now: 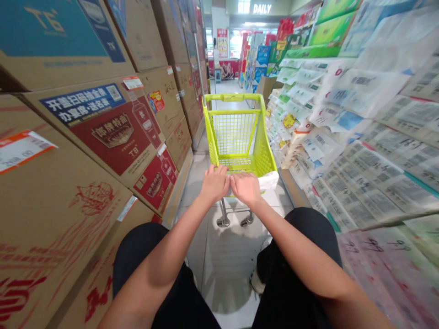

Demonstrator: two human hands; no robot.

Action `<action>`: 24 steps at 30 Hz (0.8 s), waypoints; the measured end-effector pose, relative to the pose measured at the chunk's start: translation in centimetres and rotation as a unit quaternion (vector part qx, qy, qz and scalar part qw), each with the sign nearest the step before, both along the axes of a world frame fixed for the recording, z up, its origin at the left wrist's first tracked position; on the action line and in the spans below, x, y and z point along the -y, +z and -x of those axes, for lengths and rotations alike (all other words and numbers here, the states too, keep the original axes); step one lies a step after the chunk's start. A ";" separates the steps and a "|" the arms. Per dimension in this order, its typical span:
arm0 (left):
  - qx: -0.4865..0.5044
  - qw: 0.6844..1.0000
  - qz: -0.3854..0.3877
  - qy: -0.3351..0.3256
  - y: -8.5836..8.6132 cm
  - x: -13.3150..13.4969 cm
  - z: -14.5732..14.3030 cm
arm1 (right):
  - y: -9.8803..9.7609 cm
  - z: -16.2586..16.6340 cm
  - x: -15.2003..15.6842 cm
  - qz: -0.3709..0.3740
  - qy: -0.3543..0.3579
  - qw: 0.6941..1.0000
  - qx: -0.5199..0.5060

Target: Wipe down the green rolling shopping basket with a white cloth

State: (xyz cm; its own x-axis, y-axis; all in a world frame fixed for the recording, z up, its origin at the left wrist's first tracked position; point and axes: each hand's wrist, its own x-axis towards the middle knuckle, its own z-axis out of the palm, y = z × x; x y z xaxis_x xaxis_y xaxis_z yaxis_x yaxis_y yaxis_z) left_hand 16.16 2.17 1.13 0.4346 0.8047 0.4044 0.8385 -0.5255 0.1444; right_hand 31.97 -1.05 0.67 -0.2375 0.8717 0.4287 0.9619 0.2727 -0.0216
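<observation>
A lime-green plastic shopping cart (255, 112) stands right in front of me on grey metal legs with small wheels. My left hand (215, 183) is closed over the left part of its near edge. Beside it, almost touching, my right hand (245, 186) wraps the same edge, with a white piece (269, 181) showing to its right. The handle itself is mostly hidden under my fingers. Through the open top I see the cart's grid walls and slatted bottom, with no goods visible in it. Both my arms stretch forward above my bent knees.
Stacked cardboard cartons (113, 128) with price tags wall the left side. On the right rise piles of plastic-wrapped packs (363, 169) with handwritten prices, close to the cart. A tiled aisle (231, 89) runs ahead, past a blue stool (217, 74) and stacked blue boxes (263, 57).
</observation>
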 end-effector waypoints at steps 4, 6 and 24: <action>-0.027 0.999 -0.022 -0.009 0.3 -0.9 1.3 | -0.3 -2.3 -1.2 -0.012 -0.049 0.999 -0.014; -0.014 0.999 -0.024 -0.017 0.2 -1.4 2.0 | -0.4 -3.9 -1.6 -0.024 -0.083 0.996 -0.025; 0.067 0.996 0.007 -0.061 -1.3 -3.5 5.0 | -1.3 -3.4 -3.0 -0.044 -0.047 0.998 -0.026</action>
State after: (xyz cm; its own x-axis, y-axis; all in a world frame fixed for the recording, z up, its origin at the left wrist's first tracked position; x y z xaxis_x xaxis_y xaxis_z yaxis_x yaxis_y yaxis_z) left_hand 11.12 5.63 -0.12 0.4722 0.7553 0.4545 0.7413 -0.6193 0.2588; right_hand 35.36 1.94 -0.60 -0.1317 0.8480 0.5134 0.9815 0.1842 -0.0525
